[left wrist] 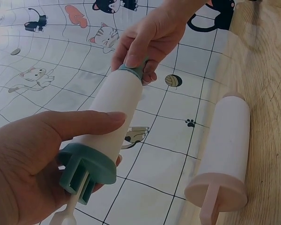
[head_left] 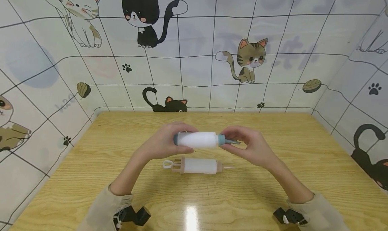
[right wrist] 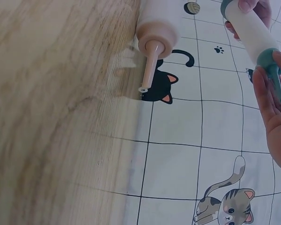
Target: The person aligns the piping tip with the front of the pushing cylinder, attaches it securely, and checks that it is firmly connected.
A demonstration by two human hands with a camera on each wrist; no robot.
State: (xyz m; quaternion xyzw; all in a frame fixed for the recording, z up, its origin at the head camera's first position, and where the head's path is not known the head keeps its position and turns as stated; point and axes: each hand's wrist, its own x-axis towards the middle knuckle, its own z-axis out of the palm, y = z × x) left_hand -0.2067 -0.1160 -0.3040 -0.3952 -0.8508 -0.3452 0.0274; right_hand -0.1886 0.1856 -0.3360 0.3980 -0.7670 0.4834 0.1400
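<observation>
A white-barrelled syringe (head_left: 197, 140) with teal ends and a thin teal nozzle is held level above the table. My left hand (head_left: 166, 141) grips its barrel beside the teal flange (left wrist: 96, 164), thumb laid along the white tube. A pale plunger handle (left wrist: 68, 213) sticks out behind that flange in the left wrist view. With thumb and fingers, my right hand (head_left: 250, 145) pinches the teal collar (head_left: 222, 140) at the nozzle end. On the table just nearer to me lies a second syringe (head_left: 200, 166), with beige ends, a ring handle at the left and its nozzle pointing right.
The wooden table (head_left: 194, 197) spreads under both hands. Behind it and along both sides stands a white backdrop (head_left: 197, 65) with a grid and cartoon cats. A black camera is strapped at each sleeve cuff.
</observation>
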